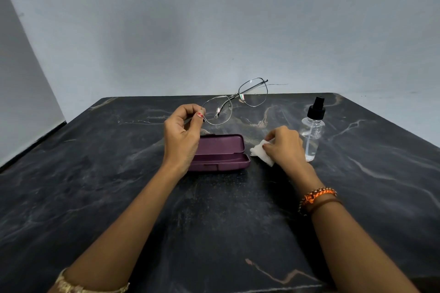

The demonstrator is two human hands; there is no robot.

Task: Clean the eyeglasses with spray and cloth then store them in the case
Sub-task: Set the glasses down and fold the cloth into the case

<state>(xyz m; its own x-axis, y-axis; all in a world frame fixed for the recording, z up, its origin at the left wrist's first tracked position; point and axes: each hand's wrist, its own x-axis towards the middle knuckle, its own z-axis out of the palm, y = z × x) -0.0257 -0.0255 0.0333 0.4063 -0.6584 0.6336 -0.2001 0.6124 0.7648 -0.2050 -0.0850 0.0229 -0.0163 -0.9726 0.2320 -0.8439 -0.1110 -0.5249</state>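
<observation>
The thin wire-rimmed eyeglasses (234, 100) are being held aloft over the far part of the dark veined stone table (95, 173), pinched at the left rim between thumb and fingertips of the left hand (182, 131). A crumpled white cloth (260, 151) is being gripped against the tabletop by the right hand (284, 144), just right of the case. The wiping step is judged to be in preparation; whether spray has already been applied cannot be told. The next move is being set up as a bringing-together of cloth and lens, calling for light pressure on the slender metal frame. The maroon hard-shell case (221, 152) is lying open, hinged lid tilted back, between the hands. The clear plastic spray bottle (313, 131), black-nozzled and cylindrical, is standing upright at the right.
</observation>
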